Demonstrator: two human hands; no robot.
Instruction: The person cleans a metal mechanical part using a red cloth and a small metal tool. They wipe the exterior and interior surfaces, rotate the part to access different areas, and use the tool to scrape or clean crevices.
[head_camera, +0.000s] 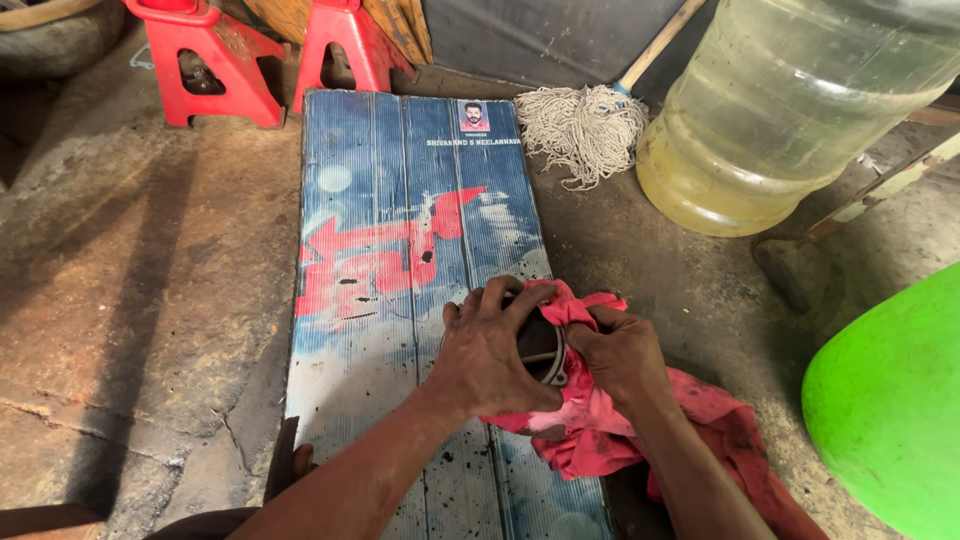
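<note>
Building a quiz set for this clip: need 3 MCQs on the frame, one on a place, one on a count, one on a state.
1. Where does the mop head lie?
A. On the blue board
B. On the floor beside the big clear bottle
C. On the green object

2. How many red stands are at the top of the frame?
A. One
B. Two
C. Four

3. What is the state of the dark round part?
A. Held in both hands, wrapped in a red rag
B. Lying bare on the floor
C. Resting on a red stand

Answers:
1 B: the mop head lies on the floor left of the clear bottle.
2 B: two red stands show above the blue board.
3 A: the left hand and right hand grip the dark part in the red rag.
</note>
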